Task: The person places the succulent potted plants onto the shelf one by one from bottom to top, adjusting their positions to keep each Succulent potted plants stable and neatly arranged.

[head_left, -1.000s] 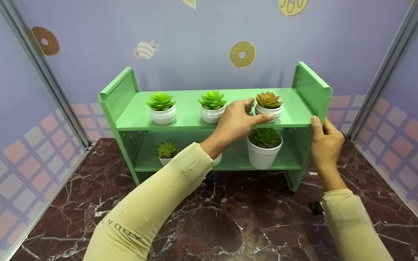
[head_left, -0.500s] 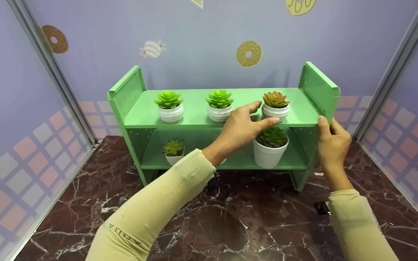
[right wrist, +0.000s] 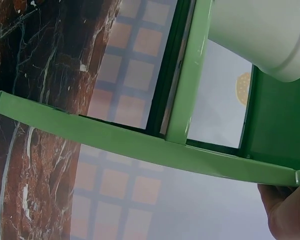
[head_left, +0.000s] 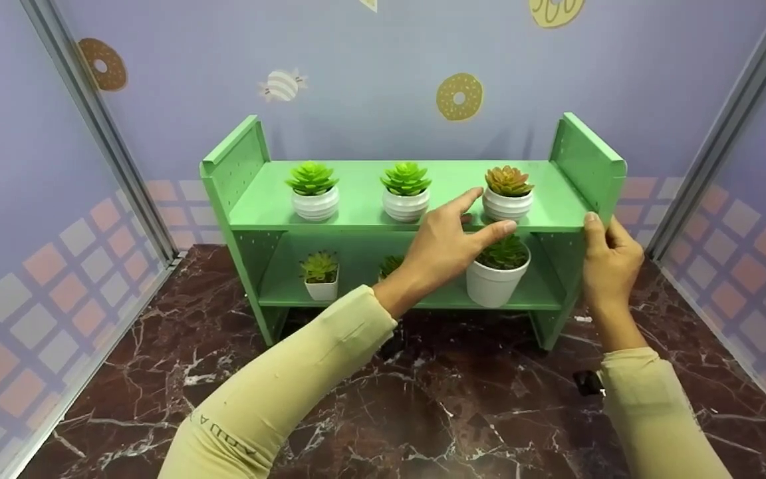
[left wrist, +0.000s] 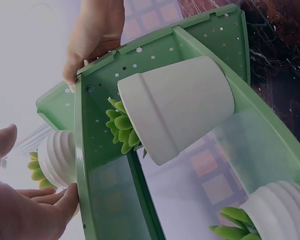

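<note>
A potted succulent with reddish leaves [head_left: 508,199] stands in a ribbed white pot at the right of the top board of a green shelf unit [head_left: 356,196]. My left hand [head_left: 446,239] is just in front and left of it, thumb and fingers spread, a gap showing to the pot in the left wrist view. My right hand [head_left: 609,266] grips the front edge of the unit's right side panel [head_left: 589,156], thumb inside and fingers outside. Two bright green potted succulents, one in the middle [head_left: 406,196] and one at left [head_left: 314,196], share the top board.
On the lower board stand a small square white pot [head_left: 321,286], a plant [head_left: 391,264] partly hidden by my left arm, and a larger white pot [head_left: 497,286]. The unit rests on a dark red marbled surface [head_left: 423,412], with patterned walls [head_left: 356,53] around.
My left hand has drawn slightly back from the reddish succulent's pot, its thumb no longer overlapping the pot's middle. The pot stays put and my right hand keeps its grip. The view shifts slightly.
</note>
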Action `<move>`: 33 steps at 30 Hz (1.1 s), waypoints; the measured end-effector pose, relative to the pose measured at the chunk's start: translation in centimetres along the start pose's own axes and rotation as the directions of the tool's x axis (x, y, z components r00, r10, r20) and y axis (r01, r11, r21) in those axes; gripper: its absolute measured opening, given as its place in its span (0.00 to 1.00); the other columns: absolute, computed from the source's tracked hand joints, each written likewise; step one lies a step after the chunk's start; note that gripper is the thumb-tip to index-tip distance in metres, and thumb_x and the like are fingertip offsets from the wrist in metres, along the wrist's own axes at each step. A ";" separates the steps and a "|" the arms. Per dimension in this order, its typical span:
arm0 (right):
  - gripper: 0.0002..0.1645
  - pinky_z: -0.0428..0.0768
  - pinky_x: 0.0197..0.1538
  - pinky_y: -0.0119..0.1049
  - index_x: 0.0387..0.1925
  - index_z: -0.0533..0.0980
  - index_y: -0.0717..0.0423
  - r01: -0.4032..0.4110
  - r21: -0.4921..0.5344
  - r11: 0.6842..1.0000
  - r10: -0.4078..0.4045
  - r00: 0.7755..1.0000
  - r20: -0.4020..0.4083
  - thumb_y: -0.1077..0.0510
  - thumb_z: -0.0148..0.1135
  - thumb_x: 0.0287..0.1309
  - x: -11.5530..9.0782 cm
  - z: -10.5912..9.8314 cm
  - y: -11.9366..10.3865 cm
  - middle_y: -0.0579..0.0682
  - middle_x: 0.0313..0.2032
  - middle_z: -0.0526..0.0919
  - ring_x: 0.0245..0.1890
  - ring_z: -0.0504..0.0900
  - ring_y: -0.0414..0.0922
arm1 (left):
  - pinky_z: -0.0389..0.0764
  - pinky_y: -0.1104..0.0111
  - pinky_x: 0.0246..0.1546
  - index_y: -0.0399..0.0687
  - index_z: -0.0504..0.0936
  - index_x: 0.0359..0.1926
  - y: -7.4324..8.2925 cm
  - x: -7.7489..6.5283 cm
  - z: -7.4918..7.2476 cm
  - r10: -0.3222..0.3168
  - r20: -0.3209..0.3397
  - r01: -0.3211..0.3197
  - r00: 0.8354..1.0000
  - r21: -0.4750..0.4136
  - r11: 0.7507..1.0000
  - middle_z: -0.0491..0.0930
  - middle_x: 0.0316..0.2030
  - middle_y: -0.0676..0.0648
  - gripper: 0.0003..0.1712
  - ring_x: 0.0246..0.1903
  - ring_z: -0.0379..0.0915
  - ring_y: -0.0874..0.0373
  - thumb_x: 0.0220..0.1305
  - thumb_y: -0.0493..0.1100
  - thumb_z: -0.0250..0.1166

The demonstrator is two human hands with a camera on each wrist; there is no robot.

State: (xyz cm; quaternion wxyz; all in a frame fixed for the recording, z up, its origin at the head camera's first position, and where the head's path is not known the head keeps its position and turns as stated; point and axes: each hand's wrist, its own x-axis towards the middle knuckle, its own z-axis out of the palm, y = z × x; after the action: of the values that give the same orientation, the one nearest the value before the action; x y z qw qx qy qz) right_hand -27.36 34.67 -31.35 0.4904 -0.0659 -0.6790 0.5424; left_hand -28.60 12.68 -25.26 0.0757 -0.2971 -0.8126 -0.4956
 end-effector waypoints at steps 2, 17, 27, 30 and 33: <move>0.15 0.65 0.24 0.28 0.41 0.82 0.60 -0.003 -0.006 1.000 0.003 1.000 0.017 0.54 0.60 0.58 0.3 -0.1 0.5 0.45 0.21 0.76 0.21 0.67 0.38 | 0.70 0.69 0.49 0.51 0.63 0.66 -0.1 -0.2 0.0 0.021 -0.002 -0.021 1.000 0.005 1.000 0.63 0.62 0.54 0.44 0.52 0.68 0.58 0.51 0.66 0.60; 0.14 0.69 0.27 0.28 0.41 0.82 0.55 0.063 -0.155 0.986 -0.055 0.997 0.058 0.52 0.58 0.59 1.4 -0.6 1.6 0.48 0.29 0.81 0.24 0.72 0.40 | 0.55 0.73 0.59 0.48 0.63 0.65 -0.9 -2.0 -0.1 0.122 -0.039 -0.120 0.992 0.056 0.991 0.61 0.63 0.52 0.42 0.62 0.52 0.66 0.57 0.66 0.56; 0.14 0.75 0.36 0.26 0.45 0.81 0.53 0.027 -0.118 0.993 -0.022 0.999 0.044 0.56 0.60 0.57 0.9 -0.1 0.9 0.52 0.39 0.83 0.31 0.78 0.38 | 0.55 0.71 0.59 0.50 0.63 0.65 -1.2 -3.7 -1.0 0.143 -0.074 -0.141 0.987 0.030 0.990 0.59 0.64 0.54 0.40 0.63 0.50 0.67 0.57 0.65 0.56; 0.14 0.75 0.37 0.26 0.46 0.81 0.53 0.017 -0.106 0.994 -0.013 0.999 0.037 0.55 0.60 0.58 0.8 -0.1 0.9 0.52 0.40 0.82 0.33 0.78 0.38 | 0.58 0.70 0.59 0.52 0.63 0.65 -1.5 -4.1 -1.3 0.139 -0.080 -0.138 0.987 0.021 0.990 0.59 0.64 0.54 0.38 0.62 0.50 0.67 0.58 0.65 0.56; 0.15 0.75 0.40 0.27 0.47 0.80 0.52 0.017 -0.075 0.997 -0.015 0.999 0.033 0.56 0.60 0.58 0.8 -0.2 0.9 0.53 0.42 0.82 0.37 0.79 0.39 | 0.59 0.69 0.58 0.52 0.65 0.64 -1.9 -4.6 -1.5 0.143 -0.109 -0.142 0.984 0.015 0.990 0.61 0.63 0.54 0.37 0.62 0.52 0.67 0.58 0.64 0.56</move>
State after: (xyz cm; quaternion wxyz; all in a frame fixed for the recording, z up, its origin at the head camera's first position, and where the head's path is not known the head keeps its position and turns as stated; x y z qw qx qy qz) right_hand -28.05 35.70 -31.60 0.4807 -0.0699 -0.7073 0.5136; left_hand -26.25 8.87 -27.88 0.1566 -0.3264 -0.7857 -0.5016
